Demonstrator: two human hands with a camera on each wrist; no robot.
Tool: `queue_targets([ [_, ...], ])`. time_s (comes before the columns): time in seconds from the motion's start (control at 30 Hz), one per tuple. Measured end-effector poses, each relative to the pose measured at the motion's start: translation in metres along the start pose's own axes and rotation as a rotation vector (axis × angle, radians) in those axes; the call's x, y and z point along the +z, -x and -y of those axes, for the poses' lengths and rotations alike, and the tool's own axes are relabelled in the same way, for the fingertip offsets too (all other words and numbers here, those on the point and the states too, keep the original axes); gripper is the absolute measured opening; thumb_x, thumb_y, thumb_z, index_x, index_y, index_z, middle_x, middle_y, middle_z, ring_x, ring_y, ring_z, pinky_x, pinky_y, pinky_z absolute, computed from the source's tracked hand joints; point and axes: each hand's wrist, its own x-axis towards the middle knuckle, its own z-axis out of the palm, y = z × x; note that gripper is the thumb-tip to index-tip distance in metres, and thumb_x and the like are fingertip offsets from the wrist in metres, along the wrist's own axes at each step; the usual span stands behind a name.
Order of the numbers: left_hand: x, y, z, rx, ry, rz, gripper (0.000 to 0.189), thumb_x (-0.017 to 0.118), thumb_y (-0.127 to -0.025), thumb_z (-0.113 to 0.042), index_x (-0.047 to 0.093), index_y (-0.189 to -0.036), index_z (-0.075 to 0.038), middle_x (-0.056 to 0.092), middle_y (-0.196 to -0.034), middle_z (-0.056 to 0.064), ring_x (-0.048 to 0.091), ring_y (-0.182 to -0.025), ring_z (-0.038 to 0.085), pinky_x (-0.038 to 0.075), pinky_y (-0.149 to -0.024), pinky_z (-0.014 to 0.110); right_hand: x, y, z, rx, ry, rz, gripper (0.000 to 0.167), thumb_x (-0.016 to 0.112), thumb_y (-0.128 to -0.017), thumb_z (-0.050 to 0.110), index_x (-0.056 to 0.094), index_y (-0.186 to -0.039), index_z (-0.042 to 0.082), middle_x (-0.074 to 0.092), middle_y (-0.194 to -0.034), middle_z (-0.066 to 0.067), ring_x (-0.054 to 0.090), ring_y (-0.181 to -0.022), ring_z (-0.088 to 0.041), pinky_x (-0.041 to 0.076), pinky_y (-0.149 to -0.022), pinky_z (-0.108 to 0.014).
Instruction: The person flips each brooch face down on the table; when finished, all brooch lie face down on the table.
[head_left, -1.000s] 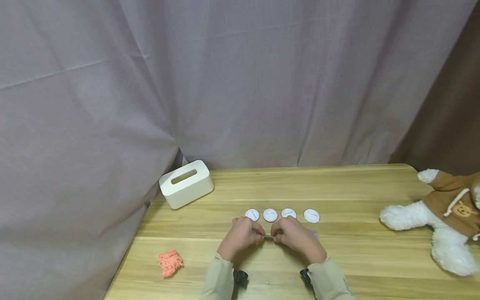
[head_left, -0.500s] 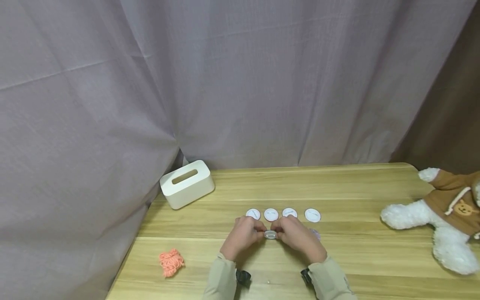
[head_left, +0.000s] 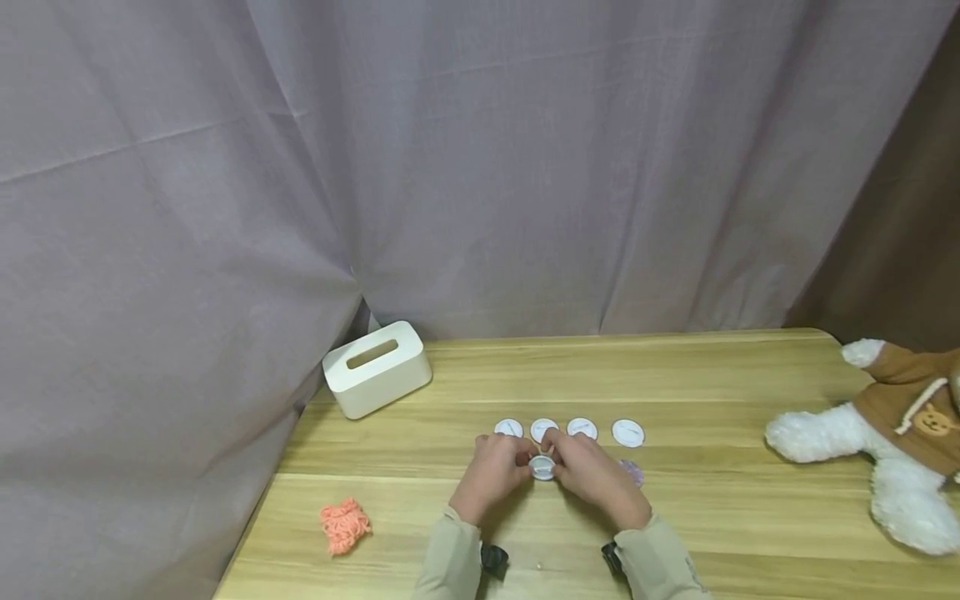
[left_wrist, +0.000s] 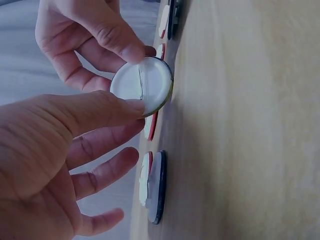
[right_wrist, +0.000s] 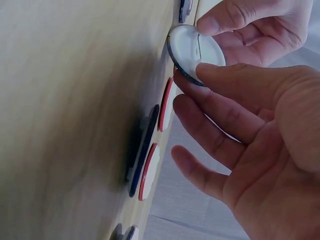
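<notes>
Both hands hold one round pin-back button badge (head_left: 542, 467) just above the table, its pale back and metal pin turned toward the head camera. My left hand (head_left: 489, 473) pinches its left edge between thumb and index finger. From the opposite side my right hand (head_left: 594, 472) pinches the right edge. In the left wrist view the left thumb lies on the badge's back (left_wrist: 159, 82) near the pin, and the other fingers are spread. The badge's front is hidden. Beyond the hands, several white-backed badges (head_left: 627, 432) lie in a row, and a purple badge (head_left: 632, 472) lies beside the right hand.
A cream tissue box (head_left: 378, 372) stands at the back left of the wooden table (head_left: 705, 500). Nearer on the left lies a bundle of coral yarn (head_left: 345, 527). A white plush bear in a brown hoodie (head_left: 907, 417) lies at the right. Grey curtain (head_left: 480, 167) hangs behind.
The badge has tilted from edge-on to showing its pin back to the head camera. Both hands keep their pinch on it and have barely shifted.
</notes>
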Motion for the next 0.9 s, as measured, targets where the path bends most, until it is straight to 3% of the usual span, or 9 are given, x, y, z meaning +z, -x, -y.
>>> queue_targets([
  [0.23,0.006,-0.0014,-0.0039,-0.029,-0.031,0.024,0.034,0.082,-0.073,-0.012,0.07,-0.104,-0.018,0.06,-0.066,-0.014,0.054,-0.069,0.006,0.038,-0.08,0.041,0.0023,0.001,-0.0008,-0.001,0.033,-0.007,0.027,0.073,-0.077,-0.005,0.063,-0.094,0.014,0.051,-0.068,0.014,0.048,-0.065,-0.006,0.045,-0.062,-0.03],
  [0.43,0.0076,-0.0005,-0.0078,-0.064,-0.042,0.003,0.039,0.084,-0.073,-0.014,0.062,-0.105,-0.017,0.063,-0.072,-0.012,0.058,-0.074,0.01,0.039,-0.084,0.044,0.0024,-0.0008,-0.0029,-0.01,0.036,-0.006,0.026,0.074,-0.076,-0.004,0.063,-0.091,0.014,0.049,-0.066,0.014,0.046,-0.063,-0.006,0.043,-0.06,-0.028],
  [0.6,0.0069,-0.0002,-0.0085,-0.075,-0.038,-0.008,0.04,0.088,-0.069,-0.016,0.065,-0.102,-0.014,0.063,-0.075,-0.009,0.059,-0.078,0.013,0.039,-0.08,0.044,0.0018,-0.0005,-0.0051,-0.009,0.036,0.003,0.024,0.074,-0.076,-0.004,0.065,-0.092,0.012,0.048,-0.064,0.015,0.046,-0.062,-0.006,0.042,-0.06,-0.029],
  [0.9,0.0082,-0.0011,-0.008,-0.081,-0.08,0.013,0.029,0.09,-0.066,-0.023,0.074,-0.091,-0.02,0.056,-0.077,-0.01,0.052,-0.078,0.014,0.035,-0.075,0.04,0.0031,-0.0024,-0.0049,0.026,0.059,0.037,0.02,0.074,-0.074,-0.002,0.067,-0.088,0.01,0.048,-0.062,0.013,0.046,-0.061,-0.009,0.041,-0.059,-0.03],
])
